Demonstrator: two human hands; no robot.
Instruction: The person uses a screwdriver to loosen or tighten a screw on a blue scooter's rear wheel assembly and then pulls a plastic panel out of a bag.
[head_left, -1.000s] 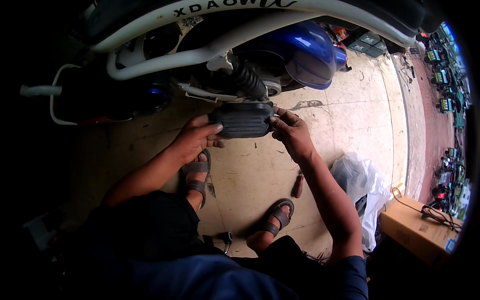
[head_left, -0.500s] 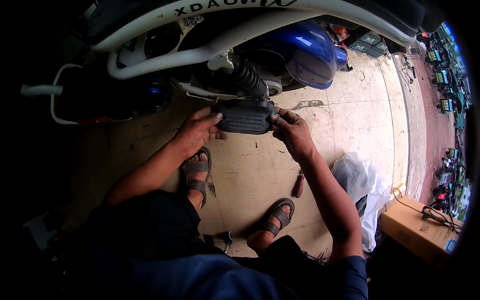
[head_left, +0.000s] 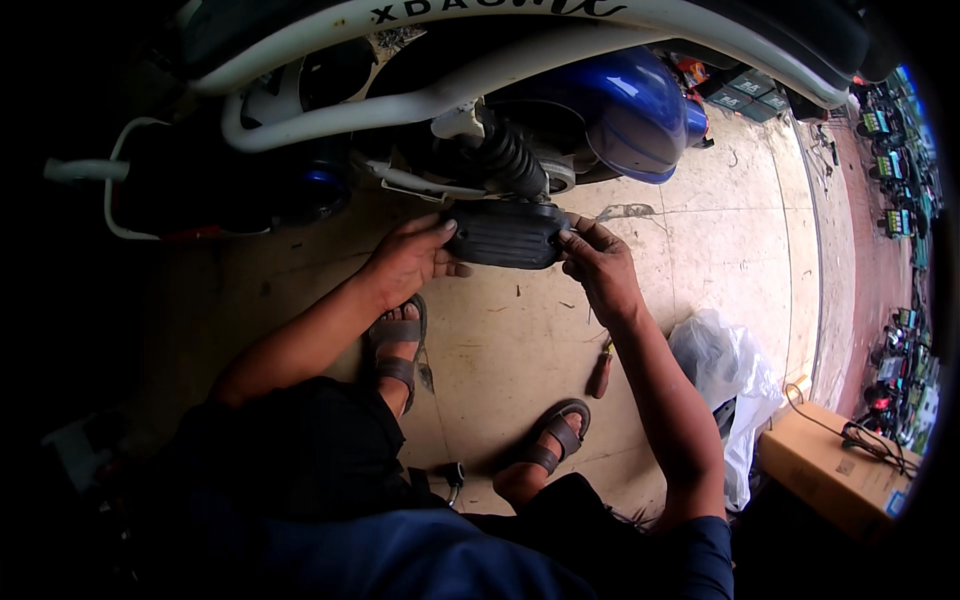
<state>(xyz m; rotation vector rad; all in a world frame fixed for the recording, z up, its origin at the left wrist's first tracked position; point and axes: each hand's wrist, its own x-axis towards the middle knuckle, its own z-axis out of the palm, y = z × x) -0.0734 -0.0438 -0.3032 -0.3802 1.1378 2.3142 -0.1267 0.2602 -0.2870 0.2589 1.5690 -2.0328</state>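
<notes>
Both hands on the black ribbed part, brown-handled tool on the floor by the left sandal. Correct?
Not quite: the head view shows the brown-handled tool on the floor by the right sandal, not the left. The rest stands: left hand and right hand are both on the black ribbed part.

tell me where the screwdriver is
In the head view, the screwdriver lies on the floor, right of centre, between the right sandal and right forearm.
</notes>
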